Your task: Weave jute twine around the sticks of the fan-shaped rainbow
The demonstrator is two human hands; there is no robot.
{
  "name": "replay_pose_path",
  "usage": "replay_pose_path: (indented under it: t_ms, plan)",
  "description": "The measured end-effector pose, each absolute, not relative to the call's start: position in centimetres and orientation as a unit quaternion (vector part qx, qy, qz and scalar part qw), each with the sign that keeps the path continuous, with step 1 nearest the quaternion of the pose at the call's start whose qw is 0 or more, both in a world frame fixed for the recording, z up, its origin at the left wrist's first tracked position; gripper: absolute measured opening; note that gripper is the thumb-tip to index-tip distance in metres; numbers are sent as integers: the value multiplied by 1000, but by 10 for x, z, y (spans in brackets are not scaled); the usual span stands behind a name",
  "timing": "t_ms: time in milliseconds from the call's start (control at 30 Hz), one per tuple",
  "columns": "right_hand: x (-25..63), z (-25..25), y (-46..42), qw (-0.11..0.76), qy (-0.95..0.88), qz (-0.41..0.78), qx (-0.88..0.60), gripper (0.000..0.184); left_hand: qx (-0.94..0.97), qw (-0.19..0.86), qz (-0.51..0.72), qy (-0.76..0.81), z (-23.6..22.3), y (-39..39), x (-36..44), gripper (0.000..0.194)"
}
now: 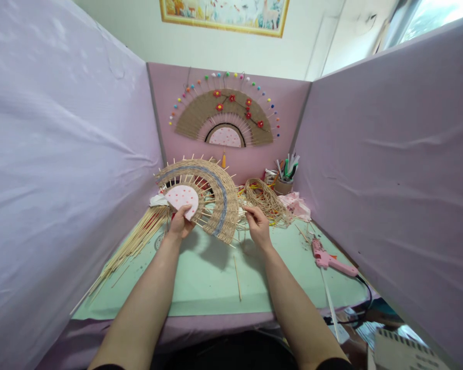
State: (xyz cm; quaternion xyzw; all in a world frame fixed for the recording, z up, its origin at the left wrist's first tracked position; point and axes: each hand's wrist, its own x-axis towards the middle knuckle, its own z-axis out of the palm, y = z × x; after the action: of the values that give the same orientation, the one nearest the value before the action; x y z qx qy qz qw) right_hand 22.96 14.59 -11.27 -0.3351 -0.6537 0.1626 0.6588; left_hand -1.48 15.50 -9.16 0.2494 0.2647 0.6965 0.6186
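My left hand (181, 223) grips a woven fan (226, 190) by its half-round base, the thumb lying on the pink dotted fabric (183, 199). The fan is tilted above the table, a tan cord weave with a blue-grey band, and thin sticks poke out past its outer edge. Beside that edge, on the right, my right hand (257, 226) is closed in a pinch close to the stick ends. Whatever lies between its fingertips is too small to make out. A loose thin stick (237, 278) lies on the table below the fan.
A bundle of sticks (133, 241) covers the green table's (200, 295) left side. Tan cord (268, 200) is heaped behind my right hand, near a tool cup (283, 185). A pink glue gun (330, 261) lies right. A finished flowered fan (200, 115) hangs on the back panel.
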Motion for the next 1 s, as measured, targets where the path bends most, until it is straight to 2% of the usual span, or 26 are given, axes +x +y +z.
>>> replay_pose_path:
  t_ms: [300,567,867,1000]
  plan:
    - [226,-119,149,628,-640,229,-378,21,224,628,694,270,-92,155,-15,33]
    - [224,-117,148,624,-609,277,-403,25,226,621,703,265,-92,156,-15,30]
    - [224,-113,143,628,-607,265,-410,28,226,611,707,274,-93,156,-16,26]
    - [224,-114,141,632,-621,176,-429,27,214,601,717,280,-93,157,-14,26]
